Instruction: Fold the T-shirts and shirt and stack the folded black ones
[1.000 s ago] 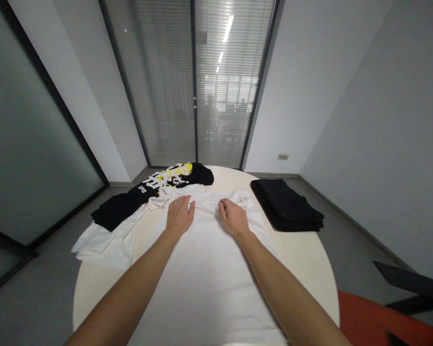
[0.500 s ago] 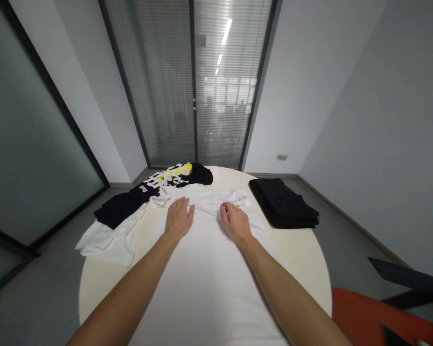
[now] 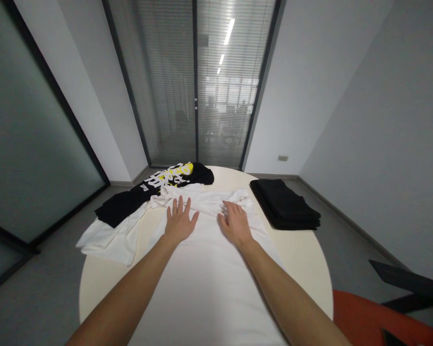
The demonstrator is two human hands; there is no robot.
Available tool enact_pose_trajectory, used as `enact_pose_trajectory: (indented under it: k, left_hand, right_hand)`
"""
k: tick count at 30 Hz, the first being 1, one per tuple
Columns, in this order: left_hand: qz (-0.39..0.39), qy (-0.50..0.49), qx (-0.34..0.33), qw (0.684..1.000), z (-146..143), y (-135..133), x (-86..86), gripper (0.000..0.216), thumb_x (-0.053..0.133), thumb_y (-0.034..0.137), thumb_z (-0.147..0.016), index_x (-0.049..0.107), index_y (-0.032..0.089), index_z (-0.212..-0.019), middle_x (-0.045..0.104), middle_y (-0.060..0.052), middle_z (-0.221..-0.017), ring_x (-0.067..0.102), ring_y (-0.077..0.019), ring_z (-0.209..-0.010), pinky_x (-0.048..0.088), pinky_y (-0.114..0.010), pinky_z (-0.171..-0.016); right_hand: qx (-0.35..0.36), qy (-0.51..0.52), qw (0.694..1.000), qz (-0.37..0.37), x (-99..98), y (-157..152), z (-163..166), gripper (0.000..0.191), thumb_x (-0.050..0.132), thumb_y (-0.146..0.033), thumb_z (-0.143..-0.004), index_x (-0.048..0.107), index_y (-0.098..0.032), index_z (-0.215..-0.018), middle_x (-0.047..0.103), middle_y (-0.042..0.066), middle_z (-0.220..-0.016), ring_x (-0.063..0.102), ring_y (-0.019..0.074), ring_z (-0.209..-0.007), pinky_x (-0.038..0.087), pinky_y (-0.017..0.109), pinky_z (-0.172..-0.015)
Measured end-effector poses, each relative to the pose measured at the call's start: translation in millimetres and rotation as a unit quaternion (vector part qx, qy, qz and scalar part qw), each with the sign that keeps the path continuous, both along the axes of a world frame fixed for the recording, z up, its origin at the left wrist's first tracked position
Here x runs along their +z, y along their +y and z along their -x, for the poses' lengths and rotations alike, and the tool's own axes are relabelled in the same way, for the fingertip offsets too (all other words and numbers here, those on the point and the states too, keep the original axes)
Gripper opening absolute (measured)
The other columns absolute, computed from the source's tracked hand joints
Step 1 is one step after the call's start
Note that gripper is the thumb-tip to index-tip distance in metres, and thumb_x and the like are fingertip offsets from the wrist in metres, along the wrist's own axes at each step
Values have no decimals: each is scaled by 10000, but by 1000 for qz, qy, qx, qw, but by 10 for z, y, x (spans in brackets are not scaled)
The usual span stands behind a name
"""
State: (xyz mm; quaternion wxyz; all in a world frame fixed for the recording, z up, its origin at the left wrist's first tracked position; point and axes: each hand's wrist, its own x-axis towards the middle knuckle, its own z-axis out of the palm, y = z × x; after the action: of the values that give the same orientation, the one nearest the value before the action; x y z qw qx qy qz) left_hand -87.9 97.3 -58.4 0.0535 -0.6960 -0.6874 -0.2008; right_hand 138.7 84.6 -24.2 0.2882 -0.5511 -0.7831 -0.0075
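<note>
A white T-shirt (image 3: 205,278) lies spread over the round table, its body toward me and its rumpled upper part at the far end. My left hand (image 3: 180,222) rests on the shirt's upper left, fingers spread and holding nothing. On the upper right of the cloth is my right hand (image 3: 235,225), thumb apart from the slightly bent fingers, with nothing visible in it. Small creases run across the fabric between and beyond the two hands.
The pale round table (image 3: 306,269) has a stack of folded black clothes (image 3: 285,204) at its right. At the left lie black printed garments (image 3: 144,192) on another white garment (image 3: 110,242). A red chair (image 3: 378,317) stands at the lower right, by the table's edge.
The fingers of my left hand have spread out. My right hand has gone from curled to opened. The shirt lies much as before.
</note>
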Motion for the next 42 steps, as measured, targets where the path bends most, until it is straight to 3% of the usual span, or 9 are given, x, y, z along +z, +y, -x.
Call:
enact_pose_trajectory:
  k: [13,16,20,23,26,29,36,42]
  left_hand:
    - [70,19,37,997,-46,-153,44,748,314,606,-989,256,180,-1601,120,-154,-1680,85,-379,-1544,161,-607,-1204]
    - [54,19,44,997,-36,-107,91,741,340,591,-987,321,140,-1574,202,-183,-1661,161,-385,-1530,186,-583,-1201]
    - [-17,29,53,998,20,58,289,593,388,472,-996,510,106,-1447,446,-215,-1514,414,-364,-1394,283,-505,-1165]
    - [-39,16,79,996,47,241,468,485,463,376,-959,601,121,-1348,536,-200,-1385,515,-344,-1260,382,-469,-1080]
    - [-20,-4,100,995,24,405,571,404,517,315,-908,664,163,-1253,581,-181,-1291,554,-342,-1181,452,-448,-962]
    - [-7,-17,91,996,-23,490,561,340,495,284,-910,695,193,-1169,656,-153,-1144,612,-320,-1084,457,-432,-897]
    - [-2,-5,54,999,-29,491,407,349,437,276,-944,644,200,-1215,761,-95,-933,706,-279,-918,414,-421,-880]
    - [23,16,44,999,-55,488,410,385,420,310,-958,625,207,-1267,767,-95,-852,722,-284,-897,409,-413,-873]
  right_hand:
    - [-12,-15,1000,-4,-115,-82,-15,530,494,-377,-963,476,-125,-1429,537,146,-1443,416,305,-1357,310,462,-1151]
    - [-40,-4,999,18,-28,-33,-26,484,468,-371,-979,498,-140,-1404,563,147,-1403,473,300,-1295,379,436,-1083]
    - [-131,-25,990,46,206,190,-132,417,464,-259,-963,534,-146,-1359,624,161,-1261,564,296,-1149,446,398,-950]
    - [-197,-53,976,72,375,423,-264,466,527,-241,-923,527,-151,-1380,616,178,-1222,589,309,-1111,468,395,-892]
    - [-209,-68,965,140,469,629,-361,555,658,-329,-856,554,-187,-1382,590,185,-1240,595,328,-1127,488,403,-871]
    - [-187,-79,960,192,482,781,-374,573,750,-396,-784,634,-241,-1324,573,177,-1275,586,333,-1165,491,403,-898]
    - [-208,-45,959,186,448,1006,-279,232,637,-293,-843,773,-190,-1001,674,179,-1143,657,300,-1055,505,367,-839]
    - [-227,123,955,148,397,1160,-325,293,519,-379,-931,681,-200,-1097,740,107,-847,705,245,-865,501,319,-760]
